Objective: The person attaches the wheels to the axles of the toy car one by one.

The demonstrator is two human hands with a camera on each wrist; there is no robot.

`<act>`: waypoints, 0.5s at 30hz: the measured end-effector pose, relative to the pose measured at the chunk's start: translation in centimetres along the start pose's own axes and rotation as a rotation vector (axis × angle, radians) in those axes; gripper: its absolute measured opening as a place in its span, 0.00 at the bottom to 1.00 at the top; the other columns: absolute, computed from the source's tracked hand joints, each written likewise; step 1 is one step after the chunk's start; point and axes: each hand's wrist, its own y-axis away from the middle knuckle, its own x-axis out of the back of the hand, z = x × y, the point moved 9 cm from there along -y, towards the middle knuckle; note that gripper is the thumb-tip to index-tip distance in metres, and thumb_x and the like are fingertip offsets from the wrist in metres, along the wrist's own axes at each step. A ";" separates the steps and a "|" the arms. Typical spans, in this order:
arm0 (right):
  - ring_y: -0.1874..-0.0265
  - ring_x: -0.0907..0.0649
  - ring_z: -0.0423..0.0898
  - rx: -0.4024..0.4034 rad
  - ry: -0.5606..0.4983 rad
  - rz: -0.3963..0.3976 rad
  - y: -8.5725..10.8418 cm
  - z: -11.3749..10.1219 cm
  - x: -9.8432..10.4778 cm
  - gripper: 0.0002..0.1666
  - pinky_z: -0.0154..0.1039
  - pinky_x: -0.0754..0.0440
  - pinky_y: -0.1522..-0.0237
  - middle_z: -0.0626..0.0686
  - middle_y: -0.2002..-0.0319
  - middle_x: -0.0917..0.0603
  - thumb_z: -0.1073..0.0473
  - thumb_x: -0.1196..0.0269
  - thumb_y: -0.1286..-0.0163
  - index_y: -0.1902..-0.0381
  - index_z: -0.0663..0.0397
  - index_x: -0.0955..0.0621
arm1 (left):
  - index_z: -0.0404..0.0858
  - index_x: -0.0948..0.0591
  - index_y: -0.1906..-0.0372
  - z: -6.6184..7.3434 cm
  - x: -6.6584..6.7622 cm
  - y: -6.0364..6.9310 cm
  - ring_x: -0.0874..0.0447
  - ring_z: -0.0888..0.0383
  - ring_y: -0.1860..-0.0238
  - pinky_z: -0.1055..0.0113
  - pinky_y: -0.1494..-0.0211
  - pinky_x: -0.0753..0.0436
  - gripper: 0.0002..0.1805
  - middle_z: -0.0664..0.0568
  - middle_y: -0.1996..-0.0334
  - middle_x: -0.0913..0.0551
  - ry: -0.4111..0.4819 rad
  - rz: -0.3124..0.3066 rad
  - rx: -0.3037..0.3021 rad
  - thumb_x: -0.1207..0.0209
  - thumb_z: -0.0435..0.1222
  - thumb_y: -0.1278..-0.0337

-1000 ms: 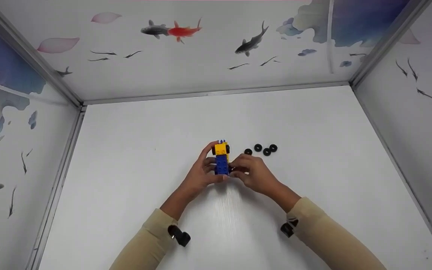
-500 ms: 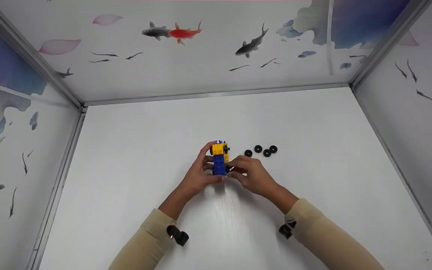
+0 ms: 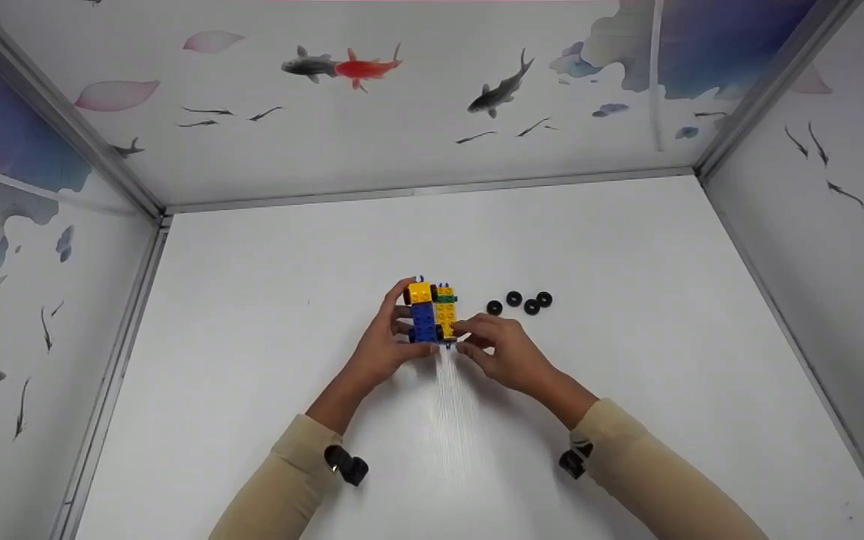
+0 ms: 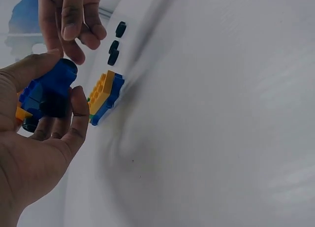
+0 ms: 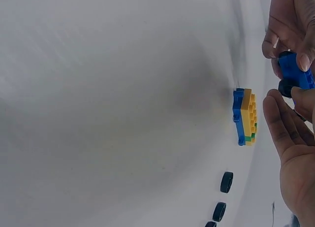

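My left hand (image 3: 381,343) grips a blue and yellow toy-brick car (image 3: 423,321) with black wheels. Its thumb and fingers hold the car from the left and by its near end, raised off the table in the left wrist view. My right hand (image 3: 508,351) is close by on the right, fingers relaxed and slightly bent, with nothing seen between them. In the right wrist view its thumb is near or touching one black wheel (image 5: 285,87); contact is unclear. A second brick vehicle body, yellow and green on a blue base (image 4: 102,95), stands on the table beneath the hands.
Several loose black wheels (image 3: 514,298) lie on the white table (image 3: 289,300) beyond the right hand. Printed wall panels (image 3: 417,135) enclose the table at the back and both sides.
The left hand has moved left with the car, which now shows the yellow brick vehicle beside it. The right hand has stayed nearly in place, and its fingers are now apart from the car's side.
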 end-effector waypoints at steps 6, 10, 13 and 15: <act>0.51 0.06 0.51 -0.007 -0.002 0.008 0.1 0.3 0.2 0.20 0.43 0.06 0.45 0.61 0.45 0.09 0.66 0.29 0.22 0.35 0.62 0.13 | 0.74 0.44 0.14 -0.5 1.6 -0.1 0.18 0.45 0.36 0.45 0.31 0.14 0.63 0.46 0.30 0.20 -0.048 0.062 0.052 0.18 0.35 0.44; 0.51 0.06 0.50 -0.015 0.002 0.007 0.2 0.5 0.2 0.20 0.43 0.06 0.45 0.60 0.46 0.09 0.66 0.30 0.22 0.34 0.61 0.13 | 0.70 0.42 0.13 -1.2 2.5 -0.3 0.21 0.44 0.36 0.47 0.32 0.14 0.63 0.46 0.25 0.26 -0.105 0.094 0.106 0.17 0.36 0.45; 0.51 0.06 0.50 -0.028 0.003 0.001 0.3 0.7 0.2 0.20 0.43 0.06 0.44 0.60 0.46 0.09 0.65 0.30 0.22 0.34 0.60 0.13 | 0.66 0.41 0.13 -1.6 3.0 -0.4 0.23 0.42 0.36 0.49 0.30 0.14 0.62 0.46 0.21 0.34 -0.135 0.122 0.130 0.16 0.35 0.46; 0.51 0.06 0.50 -0.037 -0.002 -0.001 0.3 0.8 0.2 0.20 0.43 0.06 0.44 0.61 0.45 0.09 0.66 0.30 0.22 0.35 0.60 0.13 | 0.64 0.40 0.14 -1.9 3.3 -0.5 0.23 0.40 0.34 0.48 0.27 0.14 0.61 0.46 0.19 0.41 -0.145 0.137 0.141 0.16 0.34 0.47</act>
